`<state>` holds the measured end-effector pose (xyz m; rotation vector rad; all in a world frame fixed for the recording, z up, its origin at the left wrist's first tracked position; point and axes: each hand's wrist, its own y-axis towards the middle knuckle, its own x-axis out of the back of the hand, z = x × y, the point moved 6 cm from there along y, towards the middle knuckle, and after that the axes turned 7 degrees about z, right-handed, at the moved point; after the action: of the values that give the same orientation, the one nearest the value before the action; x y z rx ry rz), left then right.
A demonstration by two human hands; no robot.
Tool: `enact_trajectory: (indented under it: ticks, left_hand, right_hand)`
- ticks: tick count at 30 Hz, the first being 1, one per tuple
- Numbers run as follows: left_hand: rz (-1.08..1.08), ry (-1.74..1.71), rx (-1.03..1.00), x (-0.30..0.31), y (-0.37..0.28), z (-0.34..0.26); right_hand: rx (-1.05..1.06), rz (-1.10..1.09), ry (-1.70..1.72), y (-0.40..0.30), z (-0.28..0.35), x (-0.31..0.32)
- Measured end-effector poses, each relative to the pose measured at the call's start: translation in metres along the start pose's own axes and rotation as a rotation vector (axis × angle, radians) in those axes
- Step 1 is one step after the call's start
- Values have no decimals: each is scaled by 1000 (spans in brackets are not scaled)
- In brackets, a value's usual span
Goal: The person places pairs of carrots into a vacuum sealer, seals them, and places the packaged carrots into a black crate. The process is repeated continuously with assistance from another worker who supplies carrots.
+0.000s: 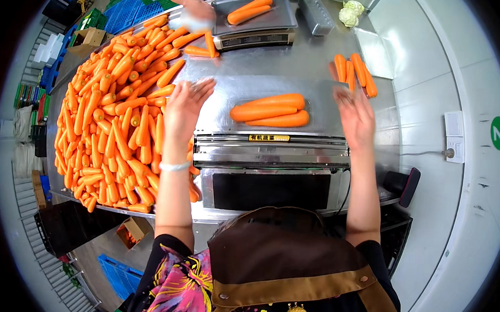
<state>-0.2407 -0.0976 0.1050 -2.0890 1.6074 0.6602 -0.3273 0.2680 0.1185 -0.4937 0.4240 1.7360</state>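
A sheet of clear plastic film [274, 85] spans the gap between my two hands, above a tray of several carrots [273, 110]. My left hand [189, 98] grips the film's left side, next to the carrot heap. At the opposite side my right hand [355, 110], slightly blurred, holds the film near its far corner. Both thumbs are hidden beneath the hands. The clear tray [232, 101] sits beyond the metal bar of a film wrapping machine [271, 150], whose black plate [271, 191] faces me.
A large heap of carrots [113, 125] covers the table's left. Another person's blurred hand [197, 15] is beside a scale [255, 40] whose metal tray [281, 15] bears carrots. Loose carrots [356, 75], a metal box [316, 14] and cabbage [351, 13] lie farther right, near a wall [437, 93].
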Motion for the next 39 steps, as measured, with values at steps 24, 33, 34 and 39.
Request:
enact_trajectory:
  ticks: [24,33,34,39]
  left_hand:
    - [85,896,462,-17,-70,50]
    - [6,1188,427,31,-192,118]
    - [-20,1281,313,29,-192,120]
    - [-124,1142,226,62,-213,139]
  right_hand:
    - [-568,323,-884,-63,-40,9]
    - [-387,227,-1295,-193,-84,57]
    - [-367,147,-1248,-197,-92,67]
    - [-666,-185,-695,-234,-116,117]
